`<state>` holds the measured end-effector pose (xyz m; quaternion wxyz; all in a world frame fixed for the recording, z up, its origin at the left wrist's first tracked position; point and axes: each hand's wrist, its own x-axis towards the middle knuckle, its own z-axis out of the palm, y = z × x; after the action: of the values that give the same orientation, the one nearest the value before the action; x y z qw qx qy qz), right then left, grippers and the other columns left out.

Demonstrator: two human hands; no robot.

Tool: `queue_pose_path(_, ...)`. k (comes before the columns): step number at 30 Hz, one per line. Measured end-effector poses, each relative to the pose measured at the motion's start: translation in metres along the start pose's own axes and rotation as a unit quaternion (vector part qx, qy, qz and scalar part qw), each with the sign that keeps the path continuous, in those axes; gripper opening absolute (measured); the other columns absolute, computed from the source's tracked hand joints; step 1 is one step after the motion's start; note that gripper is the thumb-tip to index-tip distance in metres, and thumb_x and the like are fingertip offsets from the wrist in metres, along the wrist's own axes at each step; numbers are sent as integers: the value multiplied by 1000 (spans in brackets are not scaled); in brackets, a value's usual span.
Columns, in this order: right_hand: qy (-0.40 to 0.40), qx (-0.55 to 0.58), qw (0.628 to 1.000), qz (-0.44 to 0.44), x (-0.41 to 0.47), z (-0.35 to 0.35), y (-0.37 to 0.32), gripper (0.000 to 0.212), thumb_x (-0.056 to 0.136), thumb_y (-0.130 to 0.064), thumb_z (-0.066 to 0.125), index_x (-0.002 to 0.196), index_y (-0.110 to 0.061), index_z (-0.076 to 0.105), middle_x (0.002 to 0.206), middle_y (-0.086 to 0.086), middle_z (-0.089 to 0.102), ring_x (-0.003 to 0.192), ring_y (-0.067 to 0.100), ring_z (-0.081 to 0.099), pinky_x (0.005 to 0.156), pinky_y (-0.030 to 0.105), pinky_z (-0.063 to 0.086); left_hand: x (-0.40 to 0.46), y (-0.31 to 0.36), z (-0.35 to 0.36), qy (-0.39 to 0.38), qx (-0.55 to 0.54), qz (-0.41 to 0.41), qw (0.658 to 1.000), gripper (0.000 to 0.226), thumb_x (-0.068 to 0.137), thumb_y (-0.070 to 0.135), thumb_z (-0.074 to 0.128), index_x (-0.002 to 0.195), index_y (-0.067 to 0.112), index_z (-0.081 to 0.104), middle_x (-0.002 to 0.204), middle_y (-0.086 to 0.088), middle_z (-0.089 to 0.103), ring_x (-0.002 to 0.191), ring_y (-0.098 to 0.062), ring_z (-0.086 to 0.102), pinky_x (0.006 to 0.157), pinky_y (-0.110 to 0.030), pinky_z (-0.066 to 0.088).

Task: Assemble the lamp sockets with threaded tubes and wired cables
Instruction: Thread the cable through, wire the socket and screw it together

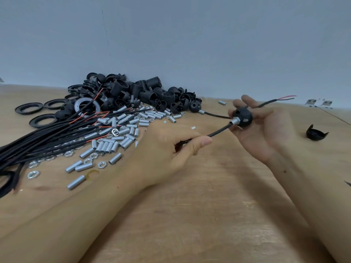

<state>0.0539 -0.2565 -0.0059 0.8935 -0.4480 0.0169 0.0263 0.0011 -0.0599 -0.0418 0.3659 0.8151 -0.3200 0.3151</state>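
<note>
**Trainer:** Threading is the step you're on, as I read it. Your right hand (pixel 266 126) has its fingers curled round the black socket cap (pixel 244 117), held up over the wooden table (pixel 190 205), with the short threaded tube (pixel 235 120) sticking out of it toward your left. Your left hand (pixel 171 149) is pinching the black cable (pixel 220 130) between thumb and fingers a little way back from the tube's mouth. The red and black wire ends (pixel 286 97) already show past your right fingertips, so the cable looks to be through.

**Operator:** So I just pull it along?

**Trainer:** Feed it, don't yank it. Keep the cable in line with the tube so the jacket doesn't scrape on the tube's edge. Hold the cap steady and let your left hand do the pushing in short strokes, re-pinching closer to the tube each time. A long unsupported run would likely buckle.

**Operator:** How much wire should come out the far side?

**Trainer:** Enough bare lead to reach the terminals, I'd judge; I can't tell from here how the inside of the cap looks. Check too that the tube is seated tight, since I can't see its thread engagement.

**Operator:** And the next parts?

**Trainer:** They're close by. The heap of black socket parts (pixel 133 92) sits at the back, the loose threaded tubes (pixel 114 143) and hex nuts (pixel 33 174) lie to your left beside the cable bundle (pixel 38 141), and a spare cap (pixel 316 132) rests to your right.
</note>
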Motion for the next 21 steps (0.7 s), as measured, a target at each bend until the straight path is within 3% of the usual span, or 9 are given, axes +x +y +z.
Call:
queue_pose_path(5,-8,58,998,8,0,-1,-1,61,59,0,38,115,-4,63,84,8,56,62,24,56,65,30,43,-3,-3,0,-26,-22,-22,999,31,96,30,60,75,11,74,58,0,63,53,-22,58,52,-35,43)
queue_pose_path(7,-8,70,997,21,-2,-3,-1,50,68,-7,42,112,-3,66,81,8,55,60,25,56,62,30,45,-4,-7,-2,-46,-30,-68,996,31,95,31,62,74,12,73,58,2,64,53,-17,58,53,-29,43)
queue_pose_path(9,15,66,997,42,-1,-4,-2,38,88,-23,41,107,-4,67,76,6,55,56,24,55,58,28,46,-5,-11,-3,-66,-43,-100,992,28,94,29,63,71,14,72,59,5,65,51,-9,55,51,-15,38)
queue_pose_path(11,67,58,995,40,3,-6,-3,52,101,-44,30,101,-6,65,74,3,52,48,20,53,54,24,43,-6,-10,-3,-95,-59,-101,989,26,93,26,65,71,16,73,60,7,66,49,-5,52,52,-7,32)
queue_pose_path(15,132,26,991,-6,6,-10,-6,45,106,-42,25,90,-12,55,56,-2,38,36,15,41,46,17,37,-7,-6,-2,-122,-57,-69,988,26,92,32,65,73,17,76,58,6,66,47,-11,52,50,-10,31)
queue_pose_path(17,120,-34,992,-23,7,-10,-13,44,105,-46,27,89,-14,52,46,-4,35,34,15,39,43,16,37,-6,-8,-4,-107,-50,-74,990,36,93,39,61,69,16,74,56,5,64,45,-10,49,49,-10,30)
queue_pose_path(19,91,-181,979,-25,7,-10,-17,48,104,-52,28,89,-13,51,42,-4,33,31,17,39,38,18,35,-4,-15,-8,-89,-37,-91,991,41,95,40,59,67,13,71,57,1,64,46,-11,51,49,-10,32)
queue_pose_path(21,17,-411,912,2,3,-11,-11,51,104,-50,27,88,-8,51,40,-2,33,28,19,40,35,19,32,-4,-22,-11,-81,-27,-112,990,37,96,34,60,67,12,70,60,0,65,49,-16,57,49,-15,39)
